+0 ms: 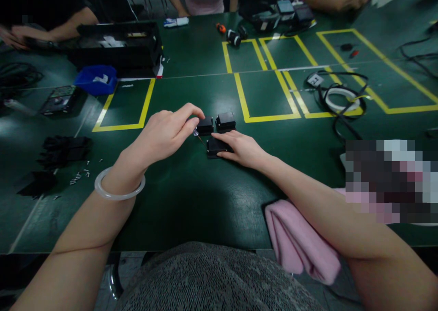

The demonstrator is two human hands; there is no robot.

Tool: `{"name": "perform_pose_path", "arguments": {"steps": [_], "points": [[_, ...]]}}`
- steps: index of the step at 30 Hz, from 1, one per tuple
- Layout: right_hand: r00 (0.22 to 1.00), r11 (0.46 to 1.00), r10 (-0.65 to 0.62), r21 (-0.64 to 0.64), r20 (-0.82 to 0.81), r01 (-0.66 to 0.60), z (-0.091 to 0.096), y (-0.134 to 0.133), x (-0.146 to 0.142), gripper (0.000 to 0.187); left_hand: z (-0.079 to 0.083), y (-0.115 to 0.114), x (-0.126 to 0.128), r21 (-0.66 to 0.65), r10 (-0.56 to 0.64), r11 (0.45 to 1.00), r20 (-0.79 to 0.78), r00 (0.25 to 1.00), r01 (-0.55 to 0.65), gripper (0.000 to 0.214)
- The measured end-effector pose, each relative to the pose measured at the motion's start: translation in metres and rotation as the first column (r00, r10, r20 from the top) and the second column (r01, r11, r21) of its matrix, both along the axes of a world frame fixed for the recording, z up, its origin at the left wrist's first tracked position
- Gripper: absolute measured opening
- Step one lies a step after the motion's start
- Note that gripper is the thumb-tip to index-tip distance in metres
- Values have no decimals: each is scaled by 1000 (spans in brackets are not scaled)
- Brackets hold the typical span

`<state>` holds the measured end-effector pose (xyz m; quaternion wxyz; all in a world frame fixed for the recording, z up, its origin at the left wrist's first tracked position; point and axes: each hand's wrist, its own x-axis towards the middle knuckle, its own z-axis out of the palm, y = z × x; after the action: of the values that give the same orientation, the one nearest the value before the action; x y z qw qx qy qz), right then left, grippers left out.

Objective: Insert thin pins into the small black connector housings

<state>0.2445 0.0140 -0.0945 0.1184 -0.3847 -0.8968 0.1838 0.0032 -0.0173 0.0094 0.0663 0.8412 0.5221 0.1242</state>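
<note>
My left hand (166,130) pinches a small screwdriver (196,132) with a clear handle between thumb and fingers. Its thin shaft slants down to the left end of a small black block (215,147). My right hand (244,149) grips that block against the table, with fingers on its top and near side. Just behind it sit two similar blocks: one black block (205,126) close by my left fingertips, the other black block (226,120) beyond my right fingers. Where exactly the screwdriver tip meets the block is too small to tell.
Small screws (78,176) lie scattered at left beside black parts (65,150). A blue bin (96,80) stands near a black case (119,46). Coiled cables (342,98) are at right. A pink cloth (297,238) hangs over the front edge. Other people sit across the table.
</note>
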Motion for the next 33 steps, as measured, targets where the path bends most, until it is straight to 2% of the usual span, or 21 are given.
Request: {"name": "perform_pose_path", "arguments": {"steps": [18,26,33], "points": [[1000,1000,2,-13,13,-2,2,-1,0,62,-2,0,-1,44,-12,999,3,1000,11,41],[1000,1000,2,-4,13,-2,1,0,-1,62,0,-1,1,33,3,999,-59,998,-1,38],[1000,1000,0,-4,16,0,2,-1,-1,62,0,-1,0,15,-12,1000,-11,1000,12,37]]}}
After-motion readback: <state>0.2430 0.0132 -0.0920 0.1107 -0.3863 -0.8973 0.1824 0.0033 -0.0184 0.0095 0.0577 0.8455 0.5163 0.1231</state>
